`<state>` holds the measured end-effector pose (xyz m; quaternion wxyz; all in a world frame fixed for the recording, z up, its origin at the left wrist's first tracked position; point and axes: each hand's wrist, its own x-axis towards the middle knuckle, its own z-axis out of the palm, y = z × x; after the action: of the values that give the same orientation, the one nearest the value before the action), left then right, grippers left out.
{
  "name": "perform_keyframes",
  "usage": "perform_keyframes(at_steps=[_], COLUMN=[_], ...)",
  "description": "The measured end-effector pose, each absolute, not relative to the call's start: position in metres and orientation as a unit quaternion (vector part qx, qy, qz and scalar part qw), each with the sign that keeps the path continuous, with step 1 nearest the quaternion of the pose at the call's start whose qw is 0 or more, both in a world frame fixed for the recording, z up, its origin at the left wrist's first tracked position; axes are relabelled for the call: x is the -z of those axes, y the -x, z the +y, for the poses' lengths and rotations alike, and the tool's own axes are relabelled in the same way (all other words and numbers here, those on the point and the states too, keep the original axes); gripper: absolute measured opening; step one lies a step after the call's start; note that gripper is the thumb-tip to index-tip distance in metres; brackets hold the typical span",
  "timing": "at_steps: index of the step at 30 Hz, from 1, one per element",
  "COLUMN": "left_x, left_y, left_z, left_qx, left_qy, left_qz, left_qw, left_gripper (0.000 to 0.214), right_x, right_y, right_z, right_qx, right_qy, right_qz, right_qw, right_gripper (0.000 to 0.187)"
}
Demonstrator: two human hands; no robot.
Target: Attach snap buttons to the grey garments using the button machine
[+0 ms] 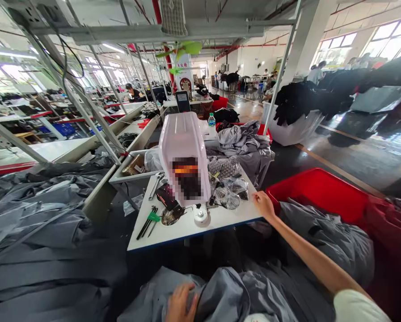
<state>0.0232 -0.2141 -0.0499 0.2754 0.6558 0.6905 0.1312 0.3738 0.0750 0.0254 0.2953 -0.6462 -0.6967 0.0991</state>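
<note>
My left hand (182,304) lies on grey fabric (227,290) bunched at the bottom of the view, its fingers loosely bent and a little apart. My right hand (264,205) reaches out to the right edge of the white tabletop (183,235). Its fingers are curled together there, and what they hold, if anything, is too small to tell. On the tabletop stands a white machine head (183,134) with a blurred-out patch on its front. Hex keys with a green holder (153,217) and a wrench (156,185) lie to its left.
Small parts in clear plastic bags (230,192) lie right of the machine. A red bin (316,181) with grey fabric stands at the right. More grey fabric (39,232) fills the left side. A metal post (280,67) rises behind, near a water bottle (211,120).
</note>
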Motion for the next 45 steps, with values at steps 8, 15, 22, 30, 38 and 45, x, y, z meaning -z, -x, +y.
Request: perform_keyframes(at_steps=[8, 15, 22, 30, 38, 45], left_x=[0.062, 0.046, -0.036, -0.116, -0.072, -0.021], left_y=[-0.017, -0.013, 0.014, 0.013, -0.068, -0.052], left_z=[-0.214, -0.212, -0.223, -0.234, -0.256, -0.266], left_qx=[0.047, 0.019, -0.224, -0.424, -0.249, -0.39], left_qy=[-0.677, -0.678, -0.72, -0.72, -0.928, -0.817], left_qz=[0.703, 0.684, 0.654, 0.54, 0.271, 0.425], left_qw=[0.213, 0.267, 0.062, -0.093, -0.056, -0.004], left_gripper=[0.047, 0.03, 0.028, 0.026, 0.02, 0.041], right_x=[0.078, 0.107, 0.042, -0.044, -0.06, -0.041], right_y=[-0.333, -0.306, -0.293, -0.266, -0.25, -0.269], right_z=[-0.147, -0.208, -0.187, -0.184, -0.164, -0.186], right_qx=[-0.235, -0.28, -0.347, -0.539, -0.648, -0.631], right_qy=[0.513, 0.595, 0.524, 0.326, 0.227, 0.215], right_qz=[-0.796, -0.736, -0.749, -0.729, -0.717, -0.746], right_qw=[0.218, 0.161, 0.209, 0.269, 0.118, -0.001], right_gripper=[0.027, 0.022, 0.035, 0.058, 0.058, 0.053])
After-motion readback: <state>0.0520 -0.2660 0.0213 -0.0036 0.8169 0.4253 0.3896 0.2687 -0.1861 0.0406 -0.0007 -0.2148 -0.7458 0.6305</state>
